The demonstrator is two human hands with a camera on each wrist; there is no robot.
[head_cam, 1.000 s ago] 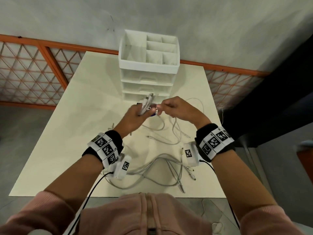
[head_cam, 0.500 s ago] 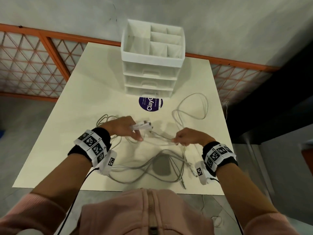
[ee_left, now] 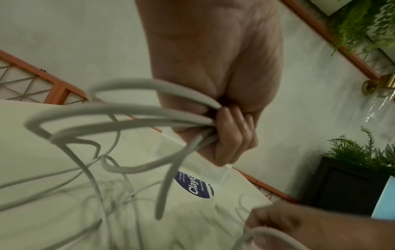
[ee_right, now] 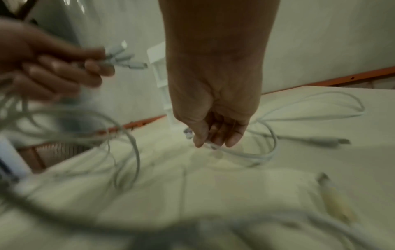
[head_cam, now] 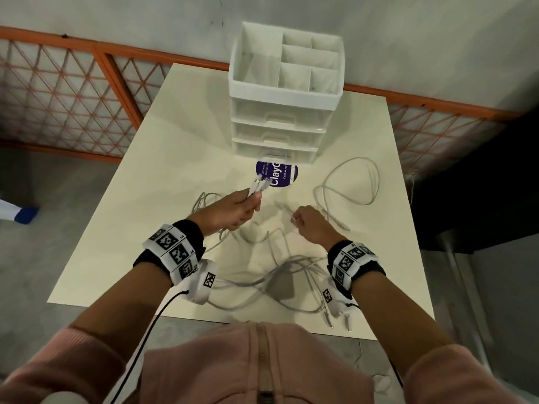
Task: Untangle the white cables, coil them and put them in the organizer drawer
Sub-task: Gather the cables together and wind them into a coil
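Several white cables [head_cam: 280, 275] lie tangled on the cream table [head_cam: 145, 228]. My left hand [head_cam: 233, 211] grips a bunch of cable ends, their plugs [head_cam: 259, 185] sticking out above the fist; in the left wrist view the strands [ee_left: 132, 115] loop out of the curled fingers [ee_left: 233, 135]. To its right, my right hand [head_cam: 309, 223] pinches a cable end [ee_right: 210, 145] low over the table, fingers curled. A looser cable loop [head_cam: 358, 182] lies farther right. The white organizer [head_cam: 285, 91] stands at the table's back with three drawers, all pushed in.
A round purple sticker [head_cam: 277, 174] sits on the table in front of the organizer. An orange lattice railing [head_cam: 73, 91] runs behind the table against a grey wall. Dark furniture [head_cam: 481, 170] stands off the right edge. Loose plugs [head_cam: 335, 316] lie at the near edge.
Both hands dropped from near the organizer and moved apart. Since half a second ago the left hand rose again with the plugs; the right hand shifted up and left, holding a cable end.
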